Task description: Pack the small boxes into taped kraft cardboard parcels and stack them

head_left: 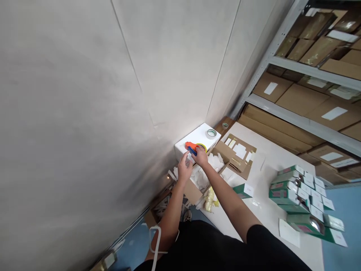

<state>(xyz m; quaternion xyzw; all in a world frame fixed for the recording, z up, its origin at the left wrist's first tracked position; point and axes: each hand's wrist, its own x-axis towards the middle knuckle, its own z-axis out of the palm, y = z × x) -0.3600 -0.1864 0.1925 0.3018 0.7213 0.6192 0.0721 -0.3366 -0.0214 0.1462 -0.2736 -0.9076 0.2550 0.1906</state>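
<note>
My right hand (201, 156) is closed round an orange and blue tape dispenser (191, 146) with a yellow-rimmed roll in it, just above the near edge of a white box (194, 133). Close beside it on the left, my left hand (184, 168) is raised with its fingers curved and thumb apart. A pale patch shows between those fingers; I cannot tell whether it is tape or the box behind. Below both hands stands an open cardboard box (194, 191) filled with crumpled white paper (201, 177).
A tape roll (211, 133) lies on the white box by the wall. Flattened cardboard (244, 152) and several green-and-white cartons (296, 195) are on the white table (262, 180). Yellowish wrapping (209, 199) lies near the open box. Shelves (301, 67) of cardboard boxes stand at right.
</note>
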